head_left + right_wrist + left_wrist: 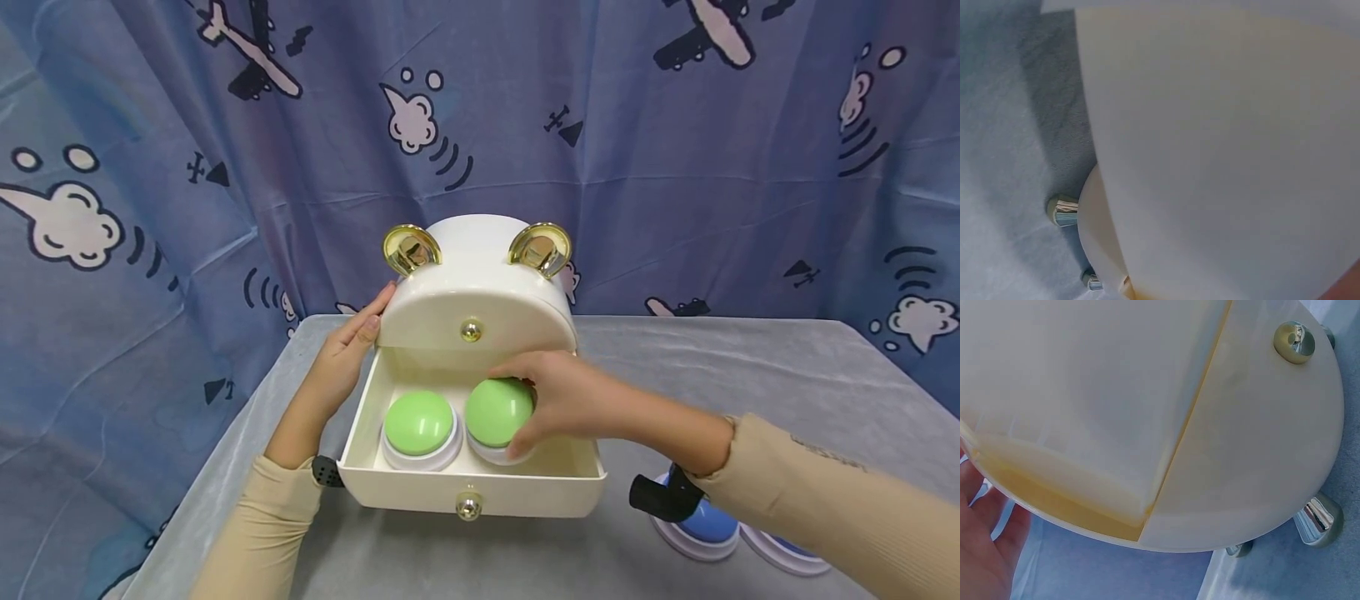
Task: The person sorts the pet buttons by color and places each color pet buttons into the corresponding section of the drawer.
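Right hand (pixel 558 396) just right of frame centre, thumb and fingers clamped around the right green button (pixel 495 417), domed, white base, inside the pulled-out drawer (pixel 540 497), lower centre; can't tell if its base touches the drawer floor. Left green button (pixel 418 423) upright just beside it, in the same drawer. Left hand (pixel 341 358), left of centre, rests against the side of the white box (pixel 517 300), fingers fairly straight, not curled round anything. Box at frame centre, two gold ears on top, gold upper knob (pixel 471 331) mid-front, gold lower knob (pixel 468 505) on drawer front. Two blue buttons at lower right on the grey table cover (pixel 675 350), partly behind the right arm and its black strap (pixel 663 497). Blue-purple printed curtain (pixel 480 167) fills the upper frame. Left-wrist view: fingers at lower left edge, by box rim. Right-wrist view: mostly pale box surface, grip out of sight.
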`<state>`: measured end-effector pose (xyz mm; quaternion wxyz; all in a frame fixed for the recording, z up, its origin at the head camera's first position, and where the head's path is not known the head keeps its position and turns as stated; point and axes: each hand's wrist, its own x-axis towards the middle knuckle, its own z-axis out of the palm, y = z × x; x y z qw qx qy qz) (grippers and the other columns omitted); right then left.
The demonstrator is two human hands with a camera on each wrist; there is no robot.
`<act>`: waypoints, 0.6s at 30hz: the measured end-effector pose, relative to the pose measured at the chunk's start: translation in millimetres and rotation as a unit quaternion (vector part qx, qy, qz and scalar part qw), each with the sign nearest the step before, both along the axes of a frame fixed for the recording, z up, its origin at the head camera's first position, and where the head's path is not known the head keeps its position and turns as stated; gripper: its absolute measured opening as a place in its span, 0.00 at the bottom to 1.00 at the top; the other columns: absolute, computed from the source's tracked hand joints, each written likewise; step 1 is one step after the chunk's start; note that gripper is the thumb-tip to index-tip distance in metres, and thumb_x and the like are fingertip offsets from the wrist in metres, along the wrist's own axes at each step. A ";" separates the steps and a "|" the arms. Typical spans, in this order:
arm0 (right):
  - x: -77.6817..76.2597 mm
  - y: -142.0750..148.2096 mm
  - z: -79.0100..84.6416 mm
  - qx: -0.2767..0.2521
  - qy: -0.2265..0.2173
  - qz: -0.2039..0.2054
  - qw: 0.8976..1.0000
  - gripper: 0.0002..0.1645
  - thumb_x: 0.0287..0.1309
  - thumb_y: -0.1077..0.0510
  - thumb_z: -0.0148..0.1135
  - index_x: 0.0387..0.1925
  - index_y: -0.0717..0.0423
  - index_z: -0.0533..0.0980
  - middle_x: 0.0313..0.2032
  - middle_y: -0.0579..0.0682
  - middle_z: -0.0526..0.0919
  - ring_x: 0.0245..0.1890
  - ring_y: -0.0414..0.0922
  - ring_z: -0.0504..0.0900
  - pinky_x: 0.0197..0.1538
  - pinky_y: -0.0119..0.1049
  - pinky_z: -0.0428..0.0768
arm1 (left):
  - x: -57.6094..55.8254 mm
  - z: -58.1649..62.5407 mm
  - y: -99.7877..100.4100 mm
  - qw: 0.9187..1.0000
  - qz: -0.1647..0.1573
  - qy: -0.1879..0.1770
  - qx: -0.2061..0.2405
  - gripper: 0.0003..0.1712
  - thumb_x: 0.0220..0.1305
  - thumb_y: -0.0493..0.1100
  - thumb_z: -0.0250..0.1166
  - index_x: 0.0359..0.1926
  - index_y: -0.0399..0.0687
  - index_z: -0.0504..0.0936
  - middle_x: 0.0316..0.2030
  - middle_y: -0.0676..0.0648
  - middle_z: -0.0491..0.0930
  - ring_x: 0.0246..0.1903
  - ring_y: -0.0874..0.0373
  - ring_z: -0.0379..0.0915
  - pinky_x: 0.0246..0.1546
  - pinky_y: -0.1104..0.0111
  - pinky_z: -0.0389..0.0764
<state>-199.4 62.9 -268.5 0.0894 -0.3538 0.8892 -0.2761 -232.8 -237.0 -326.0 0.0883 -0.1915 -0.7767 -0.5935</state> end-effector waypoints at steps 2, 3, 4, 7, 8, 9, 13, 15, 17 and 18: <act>-0.3 -1.5 0.6 0.009 0.002 0.004 1.000 0.41 0.29 0.54 0.86 0.53 0.53 0.82 0.45 0.45 0.87 0.42 0.40 0.80 0.49 0.34 0.80 | 0.0 0.2 0.3 1.000 -0.001 0.001 -0.001 0.27 0.81 0.47 0.42 0.76 0.47 0.60 0.77 0.49 0.56 0.78 0.54 0.46 0.79 0.56 0.47; -0.6 -2.1 0.6 0.013 0.000 0.007 1.000 0.41 0.29 0.54 0.86 0.53 0.53 0.82 0.45 0.45 0.87 0.42 0.40 0.80 0.49 0.34 0.80 | -0.2 0.3 0.5 1.000 -0.001 0.002 -0.002 0.27 0.81 0.47 0.42 0.76 0.47 0.60 0.77 0.49 0.56 0.78 0.54 0.47 0.79 0.56 0.48; -0.9 -2.6 0.8 0.017 0.000 0.011 1.000 0.41 0.29 0.54 0.86 0.53 0.54 0.82 0.44 0.45 0.87 0.41 0.39 0.80 0.48 0.33 0.80 | -0.6 0.0 0.8 1.000 -0.001 0.002 -0.002 0.27 0.81 0.47 0.42 0.75 0.47 0.60 0.77 0.49 0.56 0.78 0.54 0.47 0.79 0.57 0.48; -3.0 -4.0 -0.1 0.031 0.000 0.021 0.999 0.41 0.30 0.54 0.86 0.53 0.55 0.82 0.44 0.45 0.87 0.41 0.39 0.79 0.48 0.32 0.79 | -1.3 -0.2 1.3 1.000 -0.001 0.002 -0.003 0.27 0.81 0.47 0.42 0.75 0.47 0.61 0.77 0.50 0.57 0.77 0.54 0.47 0.79 0.57 0.48; -4.1 -4.4 -0.5 0.034 0.002 0.025 0.999 0.41 0.30 0.53 0.86 0.53 0.55 0.82 0.44 0.45 0.87 0.41 0.39 0.79 0.48 0.32 0.79 | -1.3 -0.2 1.2 1.000 0.000 0.002 -0.002 0.27 0.81 0.47 0.42 0.75 0.47 0.61 0.76 0.50 0.57 0.77 0.54 0.47 0.79 0.57 0.48; -5.3 -4.7 -0.5 0.039 0.004 0.029 0.999 0.41 0.29 0.53 0.86 0.53 0.55 0.82 0.44 0.45 0.87 0.41 0.38 0.79 0.47 0.31 0.79 | -1.2 -0.1 1.0 1.000 0.000 0.001 -0.002 0.27 0.81 0.47 0.42 0.75 0.47 0.61 0.77 0.50 0.56 0.77 0.54 0.47 0.79 0.57 0.48; -12.7 -5.7 1.0 0.054 0.005 0.052 0.997 0.40 0.29 0.55 0.85 0.52 0.55 0.82 0.42 0.44 0.86 0.40 0.38 0.79 0.48 0.31 0.79 | 0.0 0.9 0.0 1.000 0.002 0.000 -0.003 0.27 0.81 0.47 0.42 0.76 0.47 0.60 0.77 0.49 0.56 0.78 0.53 0.46 0.79 0.56 0.48; -15.7 -5.9 2.4 0.065 0.006 0.065 0.996 0.40 0.29 0.57 0.85 0.52 0.56 0.82 0.43 0.44 0.86 0.41 0.38 0.80 0.49 0.31 0.79 | 0.2 1.1 -0.1 1.000 0.001 -0.001 -0.002 0.27 0.81 0.47 0.42 0.76 0.46 0.60 0.77 0.49 0.55 0.78 0.54 0.46 0.79 0.56 0.47; -18.0 -6.3 2.7 0.076 0.005 0.075 0.994 0.41 0.28 0.60 0.85 0.53 0.56 0.81 0.44 0.44 0.86 0.43 0.39 0.80 0.51 0.32 0.79 | 0.5 1.2 0.1 1.000 0.001 -0.002 -0.001 0.28 0.81 0.47 0.42 0.76 0.46 0.60 0.77 0.49 0.55 0.78 0.54 0.46 0.79 0.56 0.47; -18.6 -6.5 2.8 0.081 0.004 0.076 0.994 0.42 0.27 0.61 0.85 0.53 0.57 0.81 0.45 0.44 0.86 0.44 0.39 0.80 0.52 0.32 0.79 | 0.3 1.0 0.1 1.000 0.000 -0.002 0.000 0.28 0.81 0.47 0.42 0.76 0.46 0.60 0.77 0.49 0.55 0.78 0.54 0.46 0.79 0.56 0.47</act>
